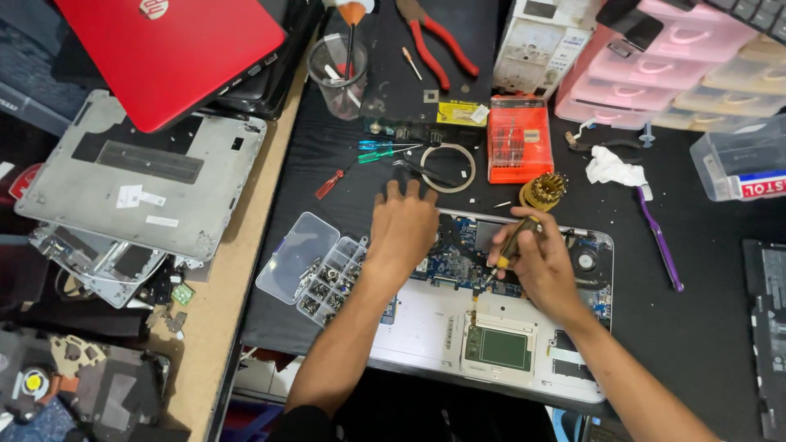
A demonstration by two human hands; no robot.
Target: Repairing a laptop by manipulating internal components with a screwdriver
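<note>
An opened laptop chassis (426, 327) lies on the black mat with its blue circuit board (463, 254) exposed. My left hand (403, 229) rests flat on the board's left part, fingers spread toward the far edge. My right hand (536, 262) grips a yellow-and-black screwdriver (512, 244), its tip pointing down at the board near the middle. A small fan (585, 262) sits at the chassis's right end.
A clear compartment box of screws (323, 274) stands open left of the chassis. Small screwdrivers (385, 150), an orange bit case (517, 139), red pliers (438, 41), a plastic cup (337, 78), a purple pry tool (659, 241) and pink drawers (671, 65) lie behind. Laptop covers (147, 172) stack at left.
</note>
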